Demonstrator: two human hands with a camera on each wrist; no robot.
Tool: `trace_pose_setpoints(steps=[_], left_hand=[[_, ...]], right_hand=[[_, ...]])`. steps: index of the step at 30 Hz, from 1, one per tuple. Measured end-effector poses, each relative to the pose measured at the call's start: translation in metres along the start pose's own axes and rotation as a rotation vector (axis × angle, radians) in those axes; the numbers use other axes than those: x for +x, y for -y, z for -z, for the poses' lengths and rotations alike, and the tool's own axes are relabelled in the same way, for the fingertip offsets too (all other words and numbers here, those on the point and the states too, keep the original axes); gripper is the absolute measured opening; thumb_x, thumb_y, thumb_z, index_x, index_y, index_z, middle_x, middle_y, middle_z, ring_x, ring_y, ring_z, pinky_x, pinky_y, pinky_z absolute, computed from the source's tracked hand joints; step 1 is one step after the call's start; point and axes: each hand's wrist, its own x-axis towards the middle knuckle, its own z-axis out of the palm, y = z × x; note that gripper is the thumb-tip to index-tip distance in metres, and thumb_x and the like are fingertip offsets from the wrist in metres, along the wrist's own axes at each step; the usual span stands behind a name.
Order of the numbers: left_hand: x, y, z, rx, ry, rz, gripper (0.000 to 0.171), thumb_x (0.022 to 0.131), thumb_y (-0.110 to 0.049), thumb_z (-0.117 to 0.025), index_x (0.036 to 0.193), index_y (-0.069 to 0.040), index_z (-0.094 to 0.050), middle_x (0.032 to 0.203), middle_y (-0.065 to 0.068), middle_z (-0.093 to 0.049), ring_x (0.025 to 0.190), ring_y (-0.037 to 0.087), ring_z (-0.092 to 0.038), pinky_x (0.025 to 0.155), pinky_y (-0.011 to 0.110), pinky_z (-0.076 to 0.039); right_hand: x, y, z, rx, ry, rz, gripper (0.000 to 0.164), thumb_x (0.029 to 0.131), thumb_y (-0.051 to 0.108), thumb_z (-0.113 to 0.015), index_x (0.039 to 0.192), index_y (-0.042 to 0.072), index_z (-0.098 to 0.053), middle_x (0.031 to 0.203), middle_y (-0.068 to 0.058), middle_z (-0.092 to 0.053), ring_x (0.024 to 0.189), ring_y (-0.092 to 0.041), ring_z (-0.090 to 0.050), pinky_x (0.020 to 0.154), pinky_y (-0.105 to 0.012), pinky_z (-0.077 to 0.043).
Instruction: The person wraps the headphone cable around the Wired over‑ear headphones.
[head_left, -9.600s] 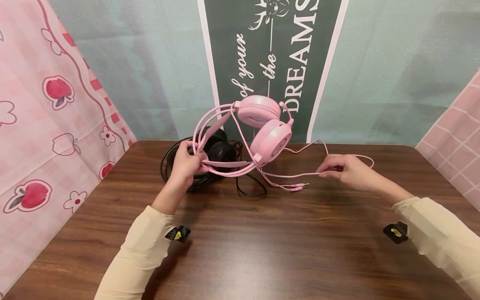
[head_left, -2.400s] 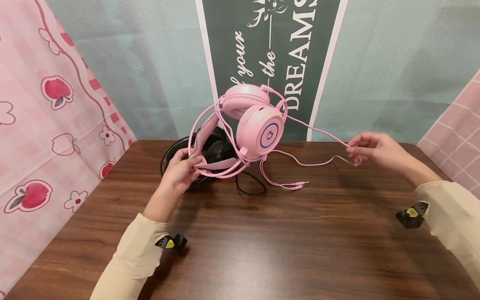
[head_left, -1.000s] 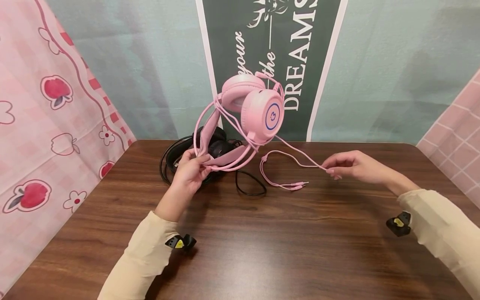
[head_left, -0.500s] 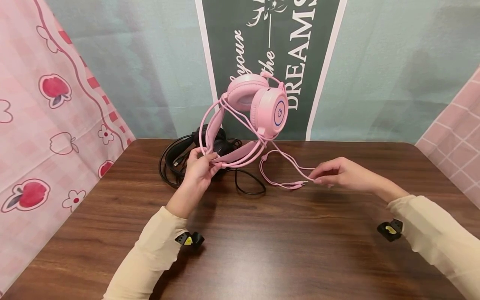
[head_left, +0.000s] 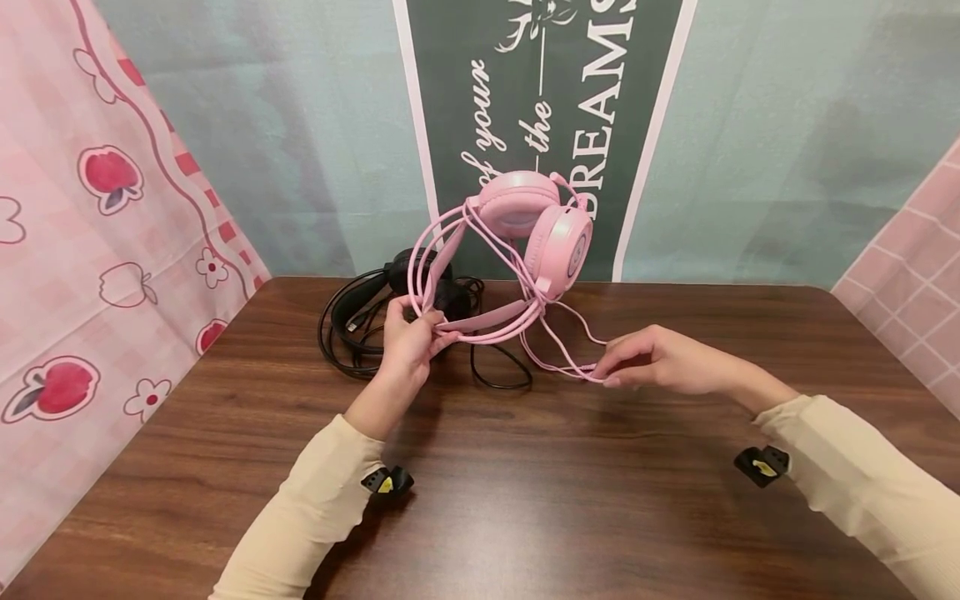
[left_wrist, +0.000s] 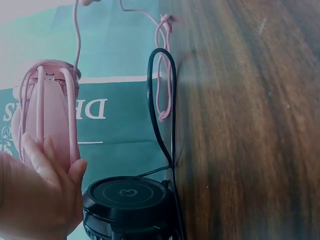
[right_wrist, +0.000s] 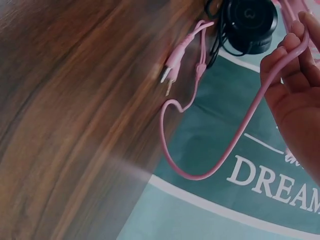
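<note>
My left hand (head_left: 411, 340) grips the headband of a pink headset (head_left: 555, 250), holding it above the table with both ear cups to the right. Strands of its pink cable cross between the ear cups and run along the headband (left_wrist: 57, 115) in the left wrist view. My right hand (head_left: 667, 362) pinches this cable (right_wrist: 245, 122) right of the headset, low over the table. A loop sags from those fingers in the right wrist view, leading to two pink plugs (right_wrist: 172, 67) on the table. The head view shows the plugs mostly hidden behind the right fingers.
Black headphones (head_left: 450, 296) with a coiled black cable (head_left: 504, 385) lie at the table's back left, partly behind the pink headset. A fabric backdrop (head_left: 315, 150) stands along the back edge of the wooden table (head_left: 540, 500). Patterned pink cloth (head_left: 135, 275) hangs at left.
From 2.4 s ago, the right hand has come down and left with the cable. The left hand has shifted right, turning the headset. More cable strands cross the ear cups than 9.6 s ago.
</note>
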Motion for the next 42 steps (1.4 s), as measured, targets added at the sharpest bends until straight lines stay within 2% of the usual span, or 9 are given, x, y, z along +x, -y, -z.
trace_pose_setpoints(steps=[7, 12, 19, 27, 30, 34, 37, 40, 42], left_hand=[[-0.003, 0.005, -0.001, 0.039, 0.010, -0.038, 0.037, 0.085, 0.014, -0.045, 0.113, -0.006, -0.033, 0.089, 0.011, -0.039, 0.049, 0.012, -0.054, 0.048, 0.022, -0.053], [-0.004, 0.008, -0.002, 0.068, 0.021, -0.059, 0.036, 0.085, 0.013, -0.046, 0.114, -0.005, -0.034, 0.089, 0.012, -0.040, 0.049, 0.012, -0.055, 0.048, 0.024, -0.053], [-0.005, 0.012, -0.004, 0.130, 0.030, -0.103, 0.035, 0.082, 0.014, -0.047, 0.110, -0.005, -0.036, 0.086, 0.011, -0.040, 0.050, 0.015, -0.054, 0.048, 0.026, -0.054], [-0.010, 0.016, -0.010, 0.200, 0.073, -0.130, 0.033, 0.083, 0.014, -0.046, 0.109, -0.003, -0.037, 0.081, 0.011, -0.038, 0.046, 0.013, -0.051, 0.046, 0.026, -0.053], [-0.012, 0.018, -0.011, 0.231, 0.089, -0.165, 0.034, 0.082, 0.014, -0.047, 0.111, -0.002, -0.037, 0.080, 0.012, -0.040, 0.045, 0.014, -0.054, 0.048, 0.029, -0.054], [-0.001, 0.028, -0.004, 0.267, 0.114, -0.200, 0.035, 0.082, 0.013, -0.049, 0.110, -0.006, -0.040, 0.079, 0.015, -0.045, 0.047, 0.020, -0.058, 0.049, 0.034, -0.055], [-0.001, 0.028, -0.003, 0.318, 0.123, -0.198, 0.036, 0.081, 0.012, -0.049, 0.110, -0.007, -0.041, 0.077, 0.015, -0.047, 0.048, 0.020, -0.059, 0.050, 0.035, -0.055], [-0.014, 0.016, -0.008, 0.393, 0.120, -0.175, 0.037, 0.082, 0.012, -0.050, 0.113, -0.004, -0.041, 0.072, 0.014, -0.048, 0.046, 0.016, -0.058, 0.052, 0.035, -0.055], [-0.015, 0.013, -0.007, 0.431, 0.135, -0.165, 0.037, 0.082, 0.012, -0.050, 0.115, -0.003, -0.042, 0.068, 0.012, -0.049, 0.044, 0.014, -0.057, 0.051, 0.035, -0.055]], right_hand=[[0.007, 0.009, -0.004, 0.005, 0.024, 0.049, 0.020, 0.084, -0.001, -0.062, 0.098, 0.013, -0.068, 0.082, 0.004, -0.058, 0.071, -0.010, -0.052, 0.057, -0.023, -0.048], [0.011, 0.016, -0.003, 0.005, 0.000, 0.045, 0.022, 0.085, -0.003, -0.060, 0.098, 0.013, -0.066, 0.084, 0.002, -0.058, 0.066, -0.010, -0.052, 0.051, -0.027, -0.049], [0.015, 0.030, 0.005, -0.053, -0.131, -0.010, 0.018, 0.086, -0.002, -0.059, 0.093, 0.013, -0.064, 0.077, 0.003, -0.057, 0.058, -0.010, -0.050, 0.046, -0.024, -0.045], [0.023, 0.038, 0.009, -0.145, -0.252, -0.006, 0.018, 0.083, -0.008, -0.059, 0.087, 0.009, -0.064, 0.064, 0.006, -0.049, 0.052, -0.006, -0.043, 0.044, -0.021, -0.037], [0.025, 0.039, 0.007, -0.217, -0.296, -0.011, 0.016, 0.082, -0.008, -0.061, 0.085, 0.008, -0.065, 0.066, 0.008, -0.054, 0.057, -0.003, -0.045, 0.048, -0.019, -0.038], [0.027, 0.040, 0.006, -0.349, -0.364, -0.014, 0.016, 0.078, -0.008, -0.065, 0.083, 0.007, -0.068, 0.075, 0.007, -0.062, 0.067, -0.003, -0.048, 0.057, -0.017, -0.041], [0.028, 0.042, 0.005, -0.392, -0.401, -0.048, 0.015, 0.077, -0.007, -0.066, 0.083, 0.006, -0.069, 0.077, 0.004, -0.064, 0.069, -0.004, -0.049, 0.059, -0.017, -0.041], [0.029, 0.045, 0.006, -0.359, -0.408, -0.132, 0.011, 0.079, -0.004, -0.066, 0.084, 0.005, -0.070, 0.078, 0.000, -0.065, 0.068, -0.007, -0.051, 0.057, -0.017, -0.043], [0.029, 0.046, 0.007, -0.337, -0.399, -0.187, 0.009, 0.080, -0.002, -0.067, 0.085, 0.005, -0.071, 0.079, -0.002, -0.066, 0.067, -0.009, -0.051, 0.055, -0.018, -0.044]])
